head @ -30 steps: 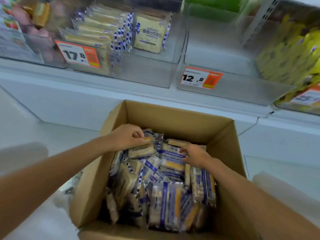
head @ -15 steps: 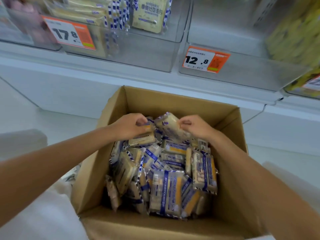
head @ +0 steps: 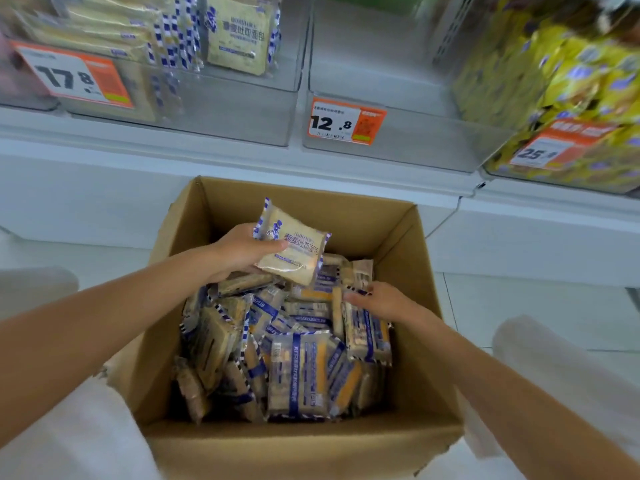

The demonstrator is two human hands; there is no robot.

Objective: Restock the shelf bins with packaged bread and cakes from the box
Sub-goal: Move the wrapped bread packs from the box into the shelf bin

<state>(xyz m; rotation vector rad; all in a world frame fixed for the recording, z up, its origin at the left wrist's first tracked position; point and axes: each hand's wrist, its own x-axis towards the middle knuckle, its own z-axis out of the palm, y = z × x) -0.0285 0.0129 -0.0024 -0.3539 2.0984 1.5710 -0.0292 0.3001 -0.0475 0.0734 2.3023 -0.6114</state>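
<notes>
An open cardboard box (head: 349,211) stands below the shelf, filled with several blue-and-white bread packets (head: 298,372). My left hand (head: 239,252) grips one bread packet (head: 294,252) above the far side of the box, label up, thumb across its front. A second packet (head: 247,281) sits edge-on just beneath that hand; I cannot tell if it is held. My right hand (head: 382,301) is lower, fingers stretched left and touching the top of the packets at the box's right side. Matching bread packets (head: 239,36) stand in the clear bin (head: 221,109) tagged 17.8.
The clear middle bin (head: 408,147) tagged 12.8 shows no goods inside. On its right a bin (head: 540,178) tagged 25 holds yellow packets (head: 571,81). A white shelf ledge (head: 138,150) runs under the bins. White sleeves frame both arms.
My right hand has let go of the packet it lifted; the left hand now holds it higher. The right hand has dropped back onto the packets at the right.
</notes>
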